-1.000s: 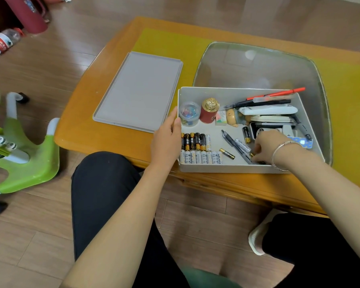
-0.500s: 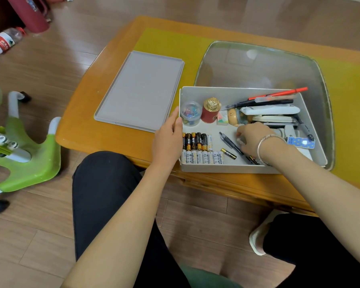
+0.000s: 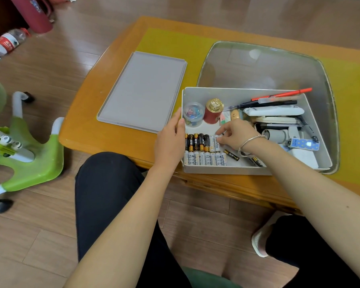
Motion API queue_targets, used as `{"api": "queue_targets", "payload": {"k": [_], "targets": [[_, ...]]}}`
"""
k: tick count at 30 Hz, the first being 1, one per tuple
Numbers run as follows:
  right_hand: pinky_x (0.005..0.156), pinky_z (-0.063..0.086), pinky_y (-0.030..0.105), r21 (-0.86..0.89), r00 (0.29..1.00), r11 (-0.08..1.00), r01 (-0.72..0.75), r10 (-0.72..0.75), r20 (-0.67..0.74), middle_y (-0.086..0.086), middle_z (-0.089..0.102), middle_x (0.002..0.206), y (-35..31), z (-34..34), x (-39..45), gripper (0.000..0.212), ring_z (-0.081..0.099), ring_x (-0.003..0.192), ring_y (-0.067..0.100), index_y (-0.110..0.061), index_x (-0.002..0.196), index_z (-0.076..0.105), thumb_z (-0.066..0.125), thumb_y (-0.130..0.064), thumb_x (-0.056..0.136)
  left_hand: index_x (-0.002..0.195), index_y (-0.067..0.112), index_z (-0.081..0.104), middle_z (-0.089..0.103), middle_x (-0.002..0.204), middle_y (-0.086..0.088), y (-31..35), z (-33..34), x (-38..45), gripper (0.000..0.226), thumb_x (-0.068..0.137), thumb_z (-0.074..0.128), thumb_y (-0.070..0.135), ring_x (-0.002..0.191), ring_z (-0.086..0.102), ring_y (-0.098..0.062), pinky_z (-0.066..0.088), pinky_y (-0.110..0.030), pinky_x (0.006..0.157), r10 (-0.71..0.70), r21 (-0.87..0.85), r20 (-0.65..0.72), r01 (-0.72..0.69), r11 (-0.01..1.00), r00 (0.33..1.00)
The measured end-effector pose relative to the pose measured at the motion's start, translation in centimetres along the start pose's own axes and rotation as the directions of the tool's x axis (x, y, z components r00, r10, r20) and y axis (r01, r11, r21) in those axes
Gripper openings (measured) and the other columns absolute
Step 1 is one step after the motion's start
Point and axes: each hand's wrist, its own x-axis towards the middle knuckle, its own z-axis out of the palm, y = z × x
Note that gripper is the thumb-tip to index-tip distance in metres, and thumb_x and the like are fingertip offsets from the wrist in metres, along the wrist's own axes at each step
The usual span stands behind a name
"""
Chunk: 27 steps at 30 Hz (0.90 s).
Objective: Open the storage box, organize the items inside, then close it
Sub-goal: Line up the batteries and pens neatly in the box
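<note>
**Occlusions and cut-offs**

Right hand [image 3: 236,135] covering part of the pens [image 3: 256,161] near the storage box [image 3: 227,170] front wall. Clear tub [image 3: 193,113] contents too small to identify. Bottle [image 3: 7,41] cut off at left edge.

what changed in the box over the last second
The right hand moved from the box's near right corner leftward to the upper battery row, now pinching a white AA battery at that row's right end. The left hand still steadies the open grey plastic storage box; the flat grey lid stayed beside it.

"Heybright" on a white battery [image 3: 217,143], "eybright" on the front-row batteries [image 3: 222,160]
</note>
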Motion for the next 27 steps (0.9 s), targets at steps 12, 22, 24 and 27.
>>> {"api": "queue_targets", "payload": {"k": [12, 22, 24, 27], "targets": [[0.073, 0.043, 0.026, -0.275, 0.989, 0.961, -0.013, -0.028, -0.147, 0.011, 0.070, 0.092, 2.6, -5.1, -2.2, 0.017, 0.062, 0.078, 0.028, -0.010, 0.095, 0.072, 0.061, -0.019, 0.087, 0.146, 0.029, 0.039, 0.046, 0.112, 0.027, 0.2, 0.0, -0.2, 0.043, 0.103, 0.034, 0.034, 0.075, 0.041, 0.034, 0.039, -0.006, 0.067, -0.004, 0.013, -0.010, 0.004, 1.000, 1.000], [0.082, 0.053, 0.039, -0.429, 0.998, 0.902, -0.057, 0.039, -0.051, 0.014, 0.066, 0.101, 1.7, -1.8, -1.4, 0.027, 0.063, 0.086, 0.031, -0.008, 0.116, 0.059, 0.055, -0.013, 0.090, 0.146, 0.031, 0.039, 0.057, 0.113, 0.018, 0.2, -0.1, -0.1, 0.043, 0.103, 0.034, 0.034, 0.074, 0.045, 0.027, 0.048, -0.019, 0.075, -0.012, 0.002, -0.005, 0.012, 1.000, 1.000], [0.087, 0.051, 0.040, -0.391, 0.999, 0.920, -0.031, 0.020, -0.032, 0.015, 0.066, 0.104, 1.3, -1.2, -0.9, 0.028, 0.062, 0.093, 0.032, -0.009, 0.115, 0.060, 0.057, -0.019, 0.090, 0.146, 0.031, 0.039, 0.061, 0.121, 0.010, 0.1, 0.0, -0.1, 0.043, 0.103, 0.034, 0.035, 0.074, 0.046, 0.026, 0.050, -0.023, 0.077, -0.013, -0.002, -0.005, 0.013, 1.000, 1.000], [0.090, 0.050, 0.037, -0.356, 1.000, 0.934, 0.016, -0.017, 0.001, 0.013, 0.065, 0.110, 0.9, -1.1, -0.2, 0.035, 0.061, 0.099, 0.030, -0.016, 0.122, 0.057, 0.059, -0.018, 0.088, 0.146, 0.031, 0.039, 0.061, 0.125, 0.007, 0.1, 0.0, -0.1, 0.043, 0.103, 0.034, 0.035, 0.074, 0.045, 0.025, 0.046, -0.019, 0.076, -0.015, 0.005, -0.009, 0.015, 1.000, 1.000]]}}
